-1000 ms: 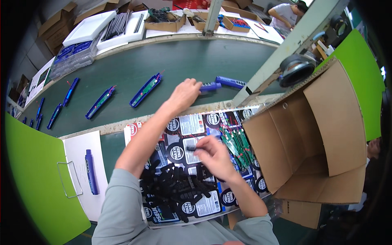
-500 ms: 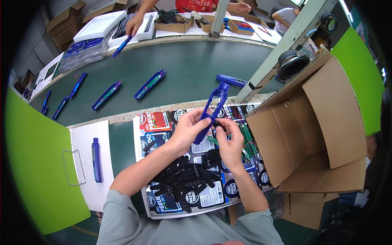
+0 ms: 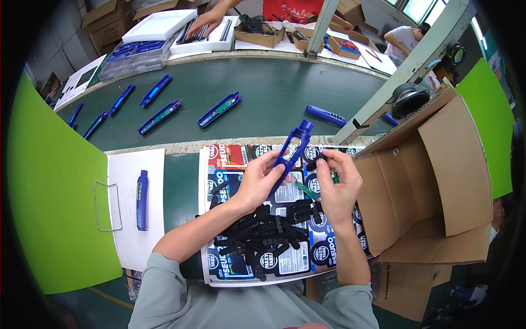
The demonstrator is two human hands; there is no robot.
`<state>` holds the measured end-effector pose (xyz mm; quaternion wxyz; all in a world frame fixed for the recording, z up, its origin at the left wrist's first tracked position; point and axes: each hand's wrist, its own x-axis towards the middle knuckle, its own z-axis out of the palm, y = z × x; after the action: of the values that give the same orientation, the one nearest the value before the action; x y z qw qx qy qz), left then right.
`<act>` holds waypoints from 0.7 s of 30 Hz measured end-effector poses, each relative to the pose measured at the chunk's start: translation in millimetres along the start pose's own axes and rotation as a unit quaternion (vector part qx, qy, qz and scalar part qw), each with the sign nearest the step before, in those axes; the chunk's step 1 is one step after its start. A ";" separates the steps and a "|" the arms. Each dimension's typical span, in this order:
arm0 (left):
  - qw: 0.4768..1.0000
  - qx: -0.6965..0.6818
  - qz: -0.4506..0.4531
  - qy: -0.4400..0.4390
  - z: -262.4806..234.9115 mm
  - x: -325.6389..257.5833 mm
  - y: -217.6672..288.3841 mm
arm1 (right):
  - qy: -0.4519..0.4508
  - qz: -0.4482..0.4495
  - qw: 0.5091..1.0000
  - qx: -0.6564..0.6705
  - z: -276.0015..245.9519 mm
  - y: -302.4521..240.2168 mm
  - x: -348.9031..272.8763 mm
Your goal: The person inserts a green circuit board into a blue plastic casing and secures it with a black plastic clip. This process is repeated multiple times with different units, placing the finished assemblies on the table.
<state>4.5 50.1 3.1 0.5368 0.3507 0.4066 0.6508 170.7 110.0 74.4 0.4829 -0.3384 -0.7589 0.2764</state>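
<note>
My left hand (image 3: pixel 256 183) grips a long blue plastic casing (image 3: pixel 298 143), tilted with its narrow end up and away. An oval opening runs along its body. To the right, apart from the casing, my right hand (image 3: pixel 341 189) pinches a small black part (image 3: pixel 315 162) between thumb and fingers; its exact kind is hard to make out. Below my hands lies a heap of black plastic pieces (image 3: pixel 266 233) on a printed sheet (image 3: pixel 224 268). Green circuit boards (image 3: pixel 307 190) lie beside my right hand, partly hidden by it.
A cardboard box (image 3: pixel 383 203) stands open at right. Beyond the sheet, a green belt (image 3: pixel 263 82) carries several blue casings (image 3: pixel 219 109). At left, another blue casing (image 3: pixel 142 200) lies on white paper. A co-worker's hand (image 3: pixel 207 24) reaches into a white foam tray (image 3: pixel 222 44) across the belt.
My right hand has moved right, away from the casing, with the black part. The co-worker's hand has let go of a blue casing, now on the belt, and moved to the tray.
</note>
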 end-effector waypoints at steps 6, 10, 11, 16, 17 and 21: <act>1.000 0.016 0.008 0.014 2.8 -3.4 3.5 | -0.010 -0.040 0.997 -0.061 23.3 -7.0 12.1; 0.999 0.026 0.024 0.032 7.5 -4.6 5.8 | -0.003 -0.091 0.984 -0.151 32.9 -0.8 10.4; 0.999 0.019 0.026 0.038 9.2 -4.7 5.9 | -0.004 -0.106 0.979 -0.176 32.6 0.6 8.5; 0.992 0.089 0.058 0.067 7.1 -2.9 -1.7 | 0.045 -0.075 0.985 -0.148 38.2 2.9 2.6; 0.988 0.110 0.075 0.076 7.0 -3.3 -0.4 | 0.053 -0.039 0.991 -0.120 37.7 -3.2 4.8; 0.916 0.314 0.224 0.109 7.1 -3.7 13.7 | -0.047 0.113 0.987 0.105 19.9 20.3 19.8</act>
<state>5.8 46.3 18.5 0.1913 0.5104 0.5567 0.6269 151.4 136.1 62.5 0.4449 -0.3558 -0.7048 0.4227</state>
